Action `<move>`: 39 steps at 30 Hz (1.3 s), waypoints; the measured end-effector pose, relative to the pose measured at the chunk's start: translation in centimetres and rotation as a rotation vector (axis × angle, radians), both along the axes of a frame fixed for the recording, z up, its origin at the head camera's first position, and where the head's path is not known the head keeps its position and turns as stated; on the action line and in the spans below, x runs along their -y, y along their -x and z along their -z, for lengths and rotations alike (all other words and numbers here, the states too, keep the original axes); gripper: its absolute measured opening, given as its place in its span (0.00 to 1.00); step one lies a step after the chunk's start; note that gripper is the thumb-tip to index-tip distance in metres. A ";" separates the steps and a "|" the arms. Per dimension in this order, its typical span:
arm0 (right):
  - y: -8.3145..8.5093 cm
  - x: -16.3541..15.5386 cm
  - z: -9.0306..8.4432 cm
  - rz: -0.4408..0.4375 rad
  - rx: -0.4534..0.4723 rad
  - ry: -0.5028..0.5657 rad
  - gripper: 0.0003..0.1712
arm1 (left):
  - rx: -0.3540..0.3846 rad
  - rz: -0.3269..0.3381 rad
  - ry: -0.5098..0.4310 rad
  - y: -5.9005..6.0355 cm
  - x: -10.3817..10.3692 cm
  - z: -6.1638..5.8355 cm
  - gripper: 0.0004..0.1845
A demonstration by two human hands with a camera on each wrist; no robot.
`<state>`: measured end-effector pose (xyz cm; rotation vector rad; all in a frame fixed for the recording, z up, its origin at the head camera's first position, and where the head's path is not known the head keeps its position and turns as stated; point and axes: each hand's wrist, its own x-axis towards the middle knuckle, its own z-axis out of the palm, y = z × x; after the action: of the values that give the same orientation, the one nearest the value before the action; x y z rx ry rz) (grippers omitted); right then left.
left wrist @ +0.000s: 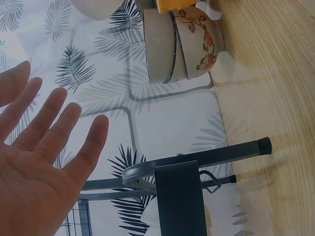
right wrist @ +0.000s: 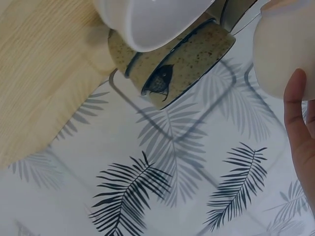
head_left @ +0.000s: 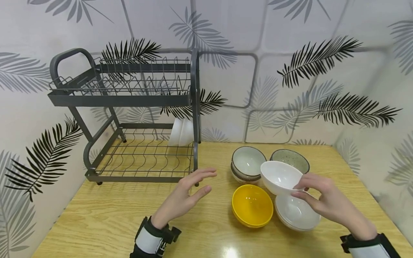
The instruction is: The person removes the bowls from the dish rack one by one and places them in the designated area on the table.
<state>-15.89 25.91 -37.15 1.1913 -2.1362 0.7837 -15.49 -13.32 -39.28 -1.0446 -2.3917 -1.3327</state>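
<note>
Head view: my right hand (head_left: 326,200) pinches the rim of a glossy white bowl (head_left: 280,177), lifted above the stack of white bowls (head_left: 297,213) at the table's (head_left: 106,222) right. My left hand (head_left: 187,195) hovers empty, fingers spread, just in front of the grey wire dish rack (head_left: 138,118). By my reckoning the racking is barely begun: 2 white bowls (head_left: 181,132) stand on edge on the lower tier, while a yellow bowl (head_left: 252,205), a stacked pair with dark rims (head_left: 247,165) and a speckled bowl (head_left: 290,160) wait on the wood-grain top.

Left wrist view: my open palm (left wrist: 39,162), the rack's matte metal post (left wrist: 179,199) and rubber-tipped foot, and 2 nested bowls (left wrist: 184,44) with a painted floral pattern outside.

Right wrist view: smooth white bowl (right wrist: 147,19) before the speckled stoneware bowl (right wrist: 172,64); 1 fingertip (right wrist: 295,108) on a pale rim.
</note>
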 end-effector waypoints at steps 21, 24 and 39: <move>-3.0 -2.7 1.4 0.049 0.065 0.000 0.15 | 0.009 0.002 0.006 -0.1 -0.1 0.0 0.20; -3.2 -2.8 1.6 0.044 0.068 -0.002 0.15 | 0.010 0.001 0.005 -0.1 -0.1 0.1 0.20; -3.5 -3.8 2.6 0.047 0.055 -0.002 0.08 | 0.016 0.014 -0.003 0.0 -0.1 0.1 0.19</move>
<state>-12.43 29.72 -39.77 1.1284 -2.2015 0.8023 -15.45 -13.19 -39.38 -1.0562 -2.3974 -1.3541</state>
